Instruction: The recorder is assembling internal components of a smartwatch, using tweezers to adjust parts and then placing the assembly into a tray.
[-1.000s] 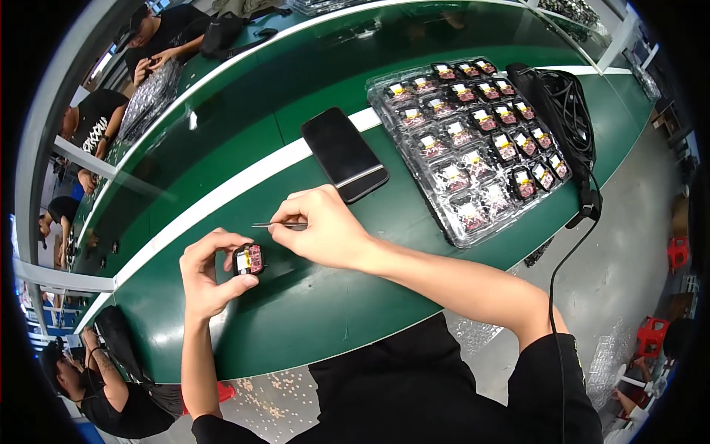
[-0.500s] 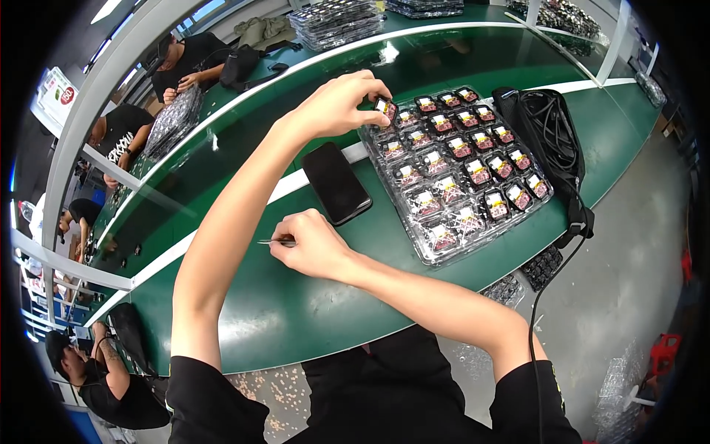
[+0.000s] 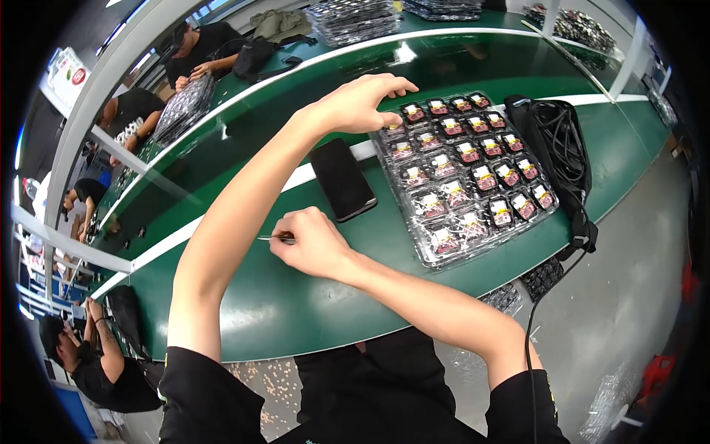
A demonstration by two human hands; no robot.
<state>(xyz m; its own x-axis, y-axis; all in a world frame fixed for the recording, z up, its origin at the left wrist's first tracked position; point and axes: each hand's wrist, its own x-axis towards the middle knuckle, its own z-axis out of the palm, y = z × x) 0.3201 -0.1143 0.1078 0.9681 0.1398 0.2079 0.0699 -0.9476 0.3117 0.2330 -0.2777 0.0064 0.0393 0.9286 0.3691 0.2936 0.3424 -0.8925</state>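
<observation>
My left hand [image 3: 355,107] is stretched over the far left corner of a clear plastic tray [image 3: 405,222]. Its thumb and fingers are spread with nothing between them. Just beside the fingertips, a small black part [image 3: 413,112] with a yellow, white and reddish face sits in a corner pocket. Several like parts lie in rows across the tray; those on the left look covered by shiny clear plastic. Closer to me, my right hand [image 3: 310,243] is closed on slim metal tweezers [image 3: 265,237], mostly hidden by the fingers, with a tip poking out leftward.
A black phone [image 3: 343,180] lies left of the tray on the green table [image 3: 296,318]. To the right sits a black bag [image 3: 551,140] with a cable hanging over the edge. Stacked clear trays [image 3: 355,22] stand at the back. Several people work along the far left.
My left hand has let go of the black part, which now sits in the tray's corner, and its fingers have spread. The right hand keeps its hold. The view has shifted slightly.
</observation>
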